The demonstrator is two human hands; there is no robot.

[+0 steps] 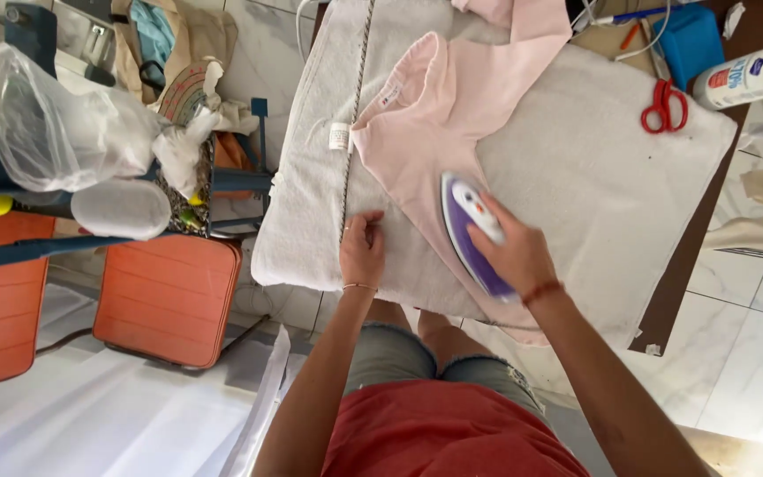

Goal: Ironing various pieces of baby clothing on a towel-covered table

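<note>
A pale pink shirt (417, 132) lies spread on a white towel (593, 168) that covers the table. My right hand (512, 252) grips the handle of a purple and white iron (465, 221), which rests flat on the shirt's lower part. My left hand (362, 250) presses down on the shirt's left edge near the towel's front, fingers together, pinning the cloth. A small white label (338, 136) shows on the towel beside the shirt's collar.
Red scissors (664, 106), a blue box (689, 40) and a white spray bottle (748, 78) sit at the table's far right. Orange chair seats (165, 296) and a blue frame with plastic bags (55, 132) stand to the left. White tiles cover the floor.
</note>
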